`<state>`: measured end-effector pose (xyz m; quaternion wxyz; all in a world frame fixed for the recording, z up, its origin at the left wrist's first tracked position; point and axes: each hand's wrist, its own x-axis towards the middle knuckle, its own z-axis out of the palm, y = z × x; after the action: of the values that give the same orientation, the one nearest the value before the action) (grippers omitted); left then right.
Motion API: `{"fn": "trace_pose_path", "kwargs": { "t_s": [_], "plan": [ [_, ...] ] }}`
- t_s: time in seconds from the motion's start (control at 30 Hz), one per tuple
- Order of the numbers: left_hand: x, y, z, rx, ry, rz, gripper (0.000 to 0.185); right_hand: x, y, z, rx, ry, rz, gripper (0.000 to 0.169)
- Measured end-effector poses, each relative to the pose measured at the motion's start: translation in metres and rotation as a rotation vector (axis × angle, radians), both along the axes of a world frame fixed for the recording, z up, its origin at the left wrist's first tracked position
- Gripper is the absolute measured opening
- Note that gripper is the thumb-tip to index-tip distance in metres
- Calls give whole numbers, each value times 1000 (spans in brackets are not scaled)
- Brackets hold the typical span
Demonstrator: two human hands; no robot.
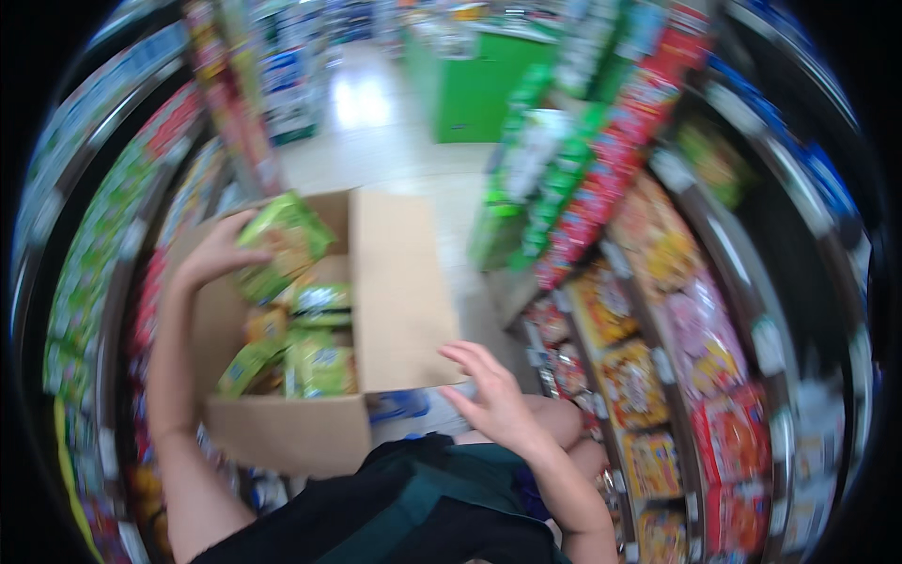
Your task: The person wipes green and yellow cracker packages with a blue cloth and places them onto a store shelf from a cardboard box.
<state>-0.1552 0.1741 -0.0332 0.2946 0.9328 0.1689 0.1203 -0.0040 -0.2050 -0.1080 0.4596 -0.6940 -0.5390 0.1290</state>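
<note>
My left hand [225, 247] grips a green snack packet [285, 243] by its left side, above the far part of an opened cardboard box [402, 289]. More green packets [320, 363] and a partly hidden orange one [266, 326] lie inside the box, some flat and some tilted. My right hand [486, 391] is just beside the near right corner of the box's right flap, fingers apart, holding nothing. The picture is somewhat blurred.
Stocked shelves [733, 247] curve along the right, holding yellow, red and pink packets. Shelves [134, 233] with green and red packets stand at the left. A green counter [472, 92] and a red-and-green display [606, 155] are ahead, beyond the tiled floor [373, 134].
</note>
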Motion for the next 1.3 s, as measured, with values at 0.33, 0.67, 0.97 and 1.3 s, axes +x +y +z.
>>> {"fn": "trace_pose_path", "kwargs": {
  "t_s": [0.33,0.67,0.97,1.3],
  "plan": [
    [184,-243,119,645,-822,-800,51,46,-92,140,275,-594,-592,84],
    [331,-378,134,565,-1198,-835,61,140,-188,189,217,-919,-1152,53],
    [353,-327,72,415,-1017,-811,50,227,-233,180,234,-252,-1276,33],
    [347,-286,47,365,-925,-838,45,269,-237,186,285,59,-1253,44]
  ]
}}
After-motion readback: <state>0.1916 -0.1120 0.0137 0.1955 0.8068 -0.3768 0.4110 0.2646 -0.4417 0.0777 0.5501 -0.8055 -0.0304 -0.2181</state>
